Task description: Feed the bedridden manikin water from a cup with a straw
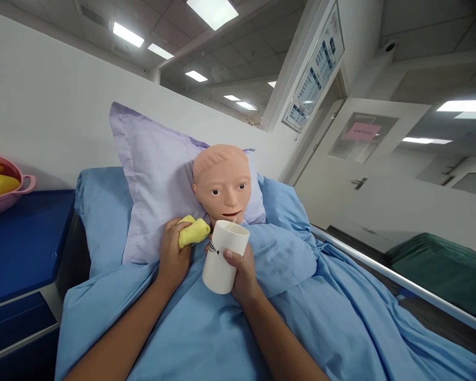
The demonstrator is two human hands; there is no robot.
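A training mannequin [224,180] lies with its head propped on a lilac pillow [154,174], eyes and mouth open. My right hand [244,270] is wrapped round a white cup [222,264] with a thin black drawing on its side. The cup is slightly tilted just below the mannequin's chin, and a thin straw [235,219] seems to run from its rim toward the mouth. Bunched in my left hand [175,251] is a yellow cloth [194,233], beside the mannequin's neck. What is inside the cup cannot be seen.
Blue bedding [301,307] covers the mannequin's body. At the left stands a blue-topped cabinet [24,238] bearing a pink basin [8,203] with yellow fruit-like items. A metal bed rail [400,280] runs along the right side. Behind the pillow is a white partition [43,95].
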